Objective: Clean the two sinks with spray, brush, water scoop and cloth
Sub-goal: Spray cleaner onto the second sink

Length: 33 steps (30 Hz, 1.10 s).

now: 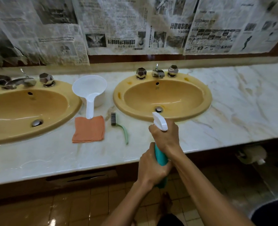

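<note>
Two mustard-yellow sinks sit in a marble counter: the left sink (8, 132) and the right sink (201, 95). I hold a teal spray bottle (161, 158) with a white nozzle in front of the right sink, the nozzle pointing at its basin. My right hand (165, 136) grips the trigger head. My left hand (152, 167) grips the bottle's body lower down. Between the sinks lie a white water scoop (89, 91), an orange cloth (89, 129) under the scoop's handle, and a green-handled brush (118, 126).
The marble counter (240, 108) stretches on to the right of the right sink. Each sink has chrome taps (157, 73) at its back. Newspaper sheets (135, 25) cover the wall behind. Brown tiled floor (69, 211) lies below, and a white object (252, 154) sits under the counter at right.
</note>
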{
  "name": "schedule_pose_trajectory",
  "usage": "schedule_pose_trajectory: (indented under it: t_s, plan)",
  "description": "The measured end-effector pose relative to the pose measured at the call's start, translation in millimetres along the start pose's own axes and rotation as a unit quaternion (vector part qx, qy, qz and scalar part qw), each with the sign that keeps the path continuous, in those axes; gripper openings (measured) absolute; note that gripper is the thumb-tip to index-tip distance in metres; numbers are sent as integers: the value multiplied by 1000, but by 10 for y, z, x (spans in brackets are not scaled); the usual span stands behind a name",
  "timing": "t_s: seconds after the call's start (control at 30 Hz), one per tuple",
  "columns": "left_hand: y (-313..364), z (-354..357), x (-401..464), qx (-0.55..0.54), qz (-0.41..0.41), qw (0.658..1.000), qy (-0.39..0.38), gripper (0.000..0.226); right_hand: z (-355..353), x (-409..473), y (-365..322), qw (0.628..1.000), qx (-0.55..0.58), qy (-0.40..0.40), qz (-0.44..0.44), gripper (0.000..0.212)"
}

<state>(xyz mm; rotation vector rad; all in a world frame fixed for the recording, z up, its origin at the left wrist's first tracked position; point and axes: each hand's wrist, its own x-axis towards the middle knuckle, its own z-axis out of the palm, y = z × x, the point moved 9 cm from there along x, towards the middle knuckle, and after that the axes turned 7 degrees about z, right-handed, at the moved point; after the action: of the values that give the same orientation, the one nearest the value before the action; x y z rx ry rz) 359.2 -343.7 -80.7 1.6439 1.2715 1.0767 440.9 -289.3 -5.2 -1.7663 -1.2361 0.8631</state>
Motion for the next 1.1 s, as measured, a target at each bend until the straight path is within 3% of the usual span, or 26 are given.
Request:
schedule_pose_trajectory:
  t_s: [0.13,0.47,0.63,0.83,1.1]
  plan:
    - [4,151,-45,10,41,999,-22,53,-164,-92,122,1000,10,26,4,27]
    - [-160,376,-124,36,45,996,-71,57,-296,-167,387,998,27,61,3,19]
    - [-141,450,-154,28,44,996,-76,54,-335,-164,492,998,23,58,26,28]
    - [-59,702,-12,82,58,984,-149,53,-665,-94,703,987,38,125,97,31]
    - [320,1179,207,67,105,969,-213,49,-1297,-7,757,972,46,200,114,32]
